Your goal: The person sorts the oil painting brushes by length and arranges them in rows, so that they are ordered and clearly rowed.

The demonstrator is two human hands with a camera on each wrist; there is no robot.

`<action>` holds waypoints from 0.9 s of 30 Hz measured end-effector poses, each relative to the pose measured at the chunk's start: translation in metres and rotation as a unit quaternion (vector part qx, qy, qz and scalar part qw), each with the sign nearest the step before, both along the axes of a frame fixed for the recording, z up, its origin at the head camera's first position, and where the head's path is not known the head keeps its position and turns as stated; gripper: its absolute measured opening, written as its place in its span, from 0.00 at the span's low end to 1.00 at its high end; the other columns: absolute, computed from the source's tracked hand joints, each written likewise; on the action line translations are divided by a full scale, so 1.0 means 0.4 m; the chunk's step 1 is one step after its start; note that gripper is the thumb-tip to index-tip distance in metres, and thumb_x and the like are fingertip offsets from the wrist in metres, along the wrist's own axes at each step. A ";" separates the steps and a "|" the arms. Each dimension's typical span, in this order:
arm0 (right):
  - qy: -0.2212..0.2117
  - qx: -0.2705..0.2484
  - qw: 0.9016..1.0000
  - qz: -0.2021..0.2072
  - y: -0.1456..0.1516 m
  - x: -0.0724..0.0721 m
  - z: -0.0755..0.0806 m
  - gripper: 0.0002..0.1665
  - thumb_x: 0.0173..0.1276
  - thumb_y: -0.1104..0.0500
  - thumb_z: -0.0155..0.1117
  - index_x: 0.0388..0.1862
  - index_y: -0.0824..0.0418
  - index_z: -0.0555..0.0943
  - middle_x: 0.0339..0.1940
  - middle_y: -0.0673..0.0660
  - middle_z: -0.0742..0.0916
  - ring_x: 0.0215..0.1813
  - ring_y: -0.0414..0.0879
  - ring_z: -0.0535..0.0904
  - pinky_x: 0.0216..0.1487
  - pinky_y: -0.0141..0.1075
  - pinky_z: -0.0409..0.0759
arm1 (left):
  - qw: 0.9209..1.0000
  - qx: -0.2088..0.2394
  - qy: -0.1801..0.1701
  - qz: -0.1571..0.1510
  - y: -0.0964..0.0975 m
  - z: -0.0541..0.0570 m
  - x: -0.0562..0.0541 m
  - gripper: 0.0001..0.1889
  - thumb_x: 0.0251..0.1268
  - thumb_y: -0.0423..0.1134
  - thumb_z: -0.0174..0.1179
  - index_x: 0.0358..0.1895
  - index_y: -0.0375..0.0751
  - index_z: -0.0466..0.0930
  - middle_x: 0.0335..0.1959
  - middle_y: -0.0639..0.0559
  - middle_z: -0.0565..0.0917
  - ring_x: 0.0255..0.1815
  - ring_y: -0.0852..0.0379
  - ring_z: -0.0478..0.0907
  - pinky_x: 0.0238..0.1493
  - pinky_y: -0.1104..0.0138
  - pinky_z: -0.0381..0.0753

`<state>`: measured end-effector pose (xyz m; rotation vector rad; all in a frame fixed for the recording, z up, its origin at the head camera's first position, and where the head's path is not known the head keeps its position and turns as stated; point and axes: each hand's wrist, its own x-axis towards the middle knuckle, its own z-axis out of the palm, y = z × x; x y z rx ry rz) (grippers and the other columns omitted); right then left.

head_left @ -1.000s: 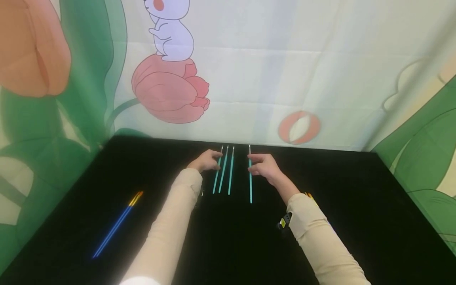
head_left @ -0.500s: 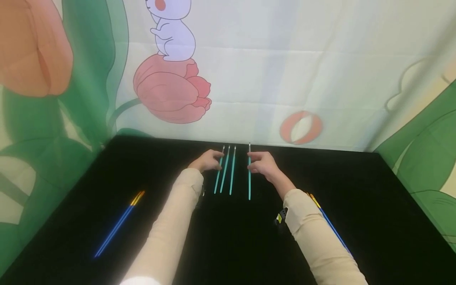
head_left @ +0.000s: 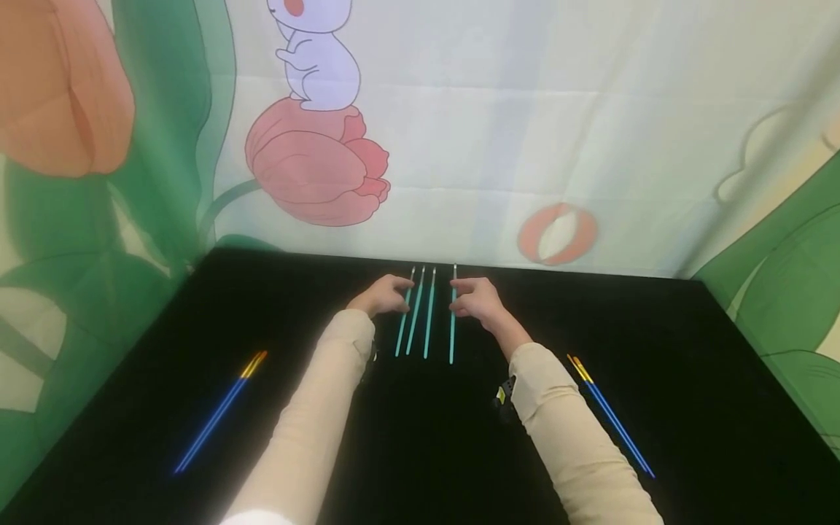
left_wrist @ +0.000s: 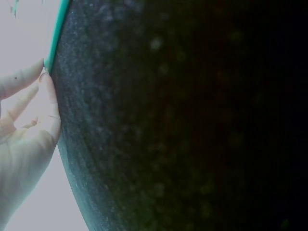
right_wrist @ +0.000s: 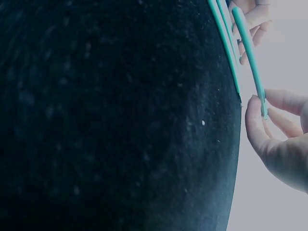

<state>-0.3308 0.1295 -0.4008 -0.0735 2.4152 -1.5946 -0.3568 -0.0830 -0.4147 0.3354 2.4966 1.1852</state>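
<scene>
Left hand (head_left: 383, 295): thumb and fingertips pinched leftmost turquoise brush (head_left: 402, 332) at black table's (head_left: 420, 437) far middle | right hand (head_left: 479, 299): likewise pinched rightmost turquoise brush (head_left: 452, 335) there | two middle turquoise brushes (head_left: 429, 321) lay between | left blue pair (head_left: 214, 415), right blue pair (head_left: 617, 423) lay toward table's sides

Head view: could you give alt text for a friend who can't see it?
A left hand pinches the leftmost teal brush of four over a black table; a right hand pinches the rightmost teal brush. Two blue brushes lie on each side, before a flower-print cloth.
</scene>
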 end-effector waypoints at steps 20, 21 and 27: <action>-0.022 -0.007 1.000 -0.007 -0.031 -0.024 -0.020 0.30 0.58 0.73 0.57 0.63 0.66 0.67 0.61 0.67 0.71 0.49 0.55 0.78 0.46 0.38 0.79 | 1.000 -0.005 0.000 0.005 0.001 -0.005 -0.009 0.29 0.57 0.30 0.56 0.65 0.42 0.64 0.66 0.45 0.63 0.63 0.45 0.63 0.59 0.51 0.66; -0.022 -0.006 1.000 -0.006 -0.032 -0.026 -0.021 0.30 0.58 0.73 0.57 0.62 0.66 0.67 0.61 0.67 0.71 0.49 0.55 0.78 0.46 0.38 0.79 | 1.000 -0.005 0.001 0.005 0.001 -0.005 -0.010 0.29 0.57 0.30 0.56 0.65 0.42 0.64 0.66 0.45 0.63 0.63 0.45 0.63 0.59 0.50 0.66; -0.022 0.003 1.000 -0.009 -0.034 -0.032 -0.032 0.30 0.59 0.72 0.56 0.62 0.66 0.68 0.61 0.67 0.71 0.49 0.55 0.78 0.47 0.38 0.79 | 1.000 -0.008 0.001 0.004 0.002 -0.003 -0.009 0.29 0.57 0.30 0.56 0.65 0.42 0.64 0.66 0.45 0.63 0.63 0.45 0.63 0.59 0.50 0.65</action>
